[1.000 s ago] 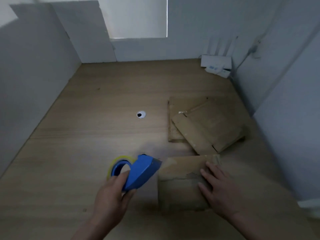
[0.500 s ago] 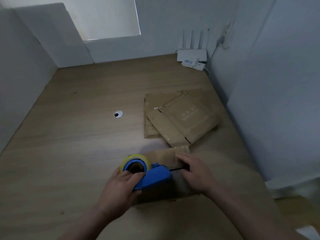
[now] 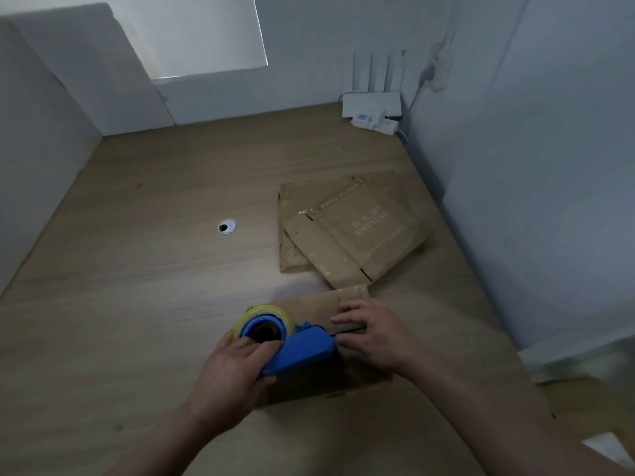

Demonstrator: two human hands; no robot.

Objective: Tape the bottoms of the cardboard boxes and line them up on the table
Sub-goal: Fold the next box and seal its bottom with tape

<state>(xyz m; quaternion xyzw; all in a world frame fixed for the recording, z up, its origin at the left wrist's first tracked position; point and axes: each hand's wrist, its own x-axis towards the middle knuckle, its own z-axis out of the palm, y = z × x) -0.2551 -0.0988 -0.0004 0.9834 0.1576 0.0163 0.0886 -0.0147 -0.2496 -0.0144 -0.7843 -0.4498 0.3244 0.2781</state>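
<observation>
Down at the near edge of the wooden table (image 3: 144, 304), the left hand (image 3: 233, 369) grips a blue tape dispenser (image 3: 302, 350), fingers curled over its yellowish tape roll (image 3: 264, 319), the tool resting on a cardboard box (image 3: 319, 305). Just beside it, the right hand (image 3: 372, 333) lies on the box with fingers spread fairly straight, pressing down. Beyond, well apart, flattened cardboard boxes (image 3: 357, 228) lie overlapping near the right wall. A white router (image 3: 372, 104) stands in the far corner.

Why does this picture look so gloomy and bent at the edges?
Head view: dim, bluish light, brightest on the pale wall patch; the wide lens bows the walls and the table; the blue tape dispenser looks soft, yet lettering on the flattened cardboard is visible.
</observation>
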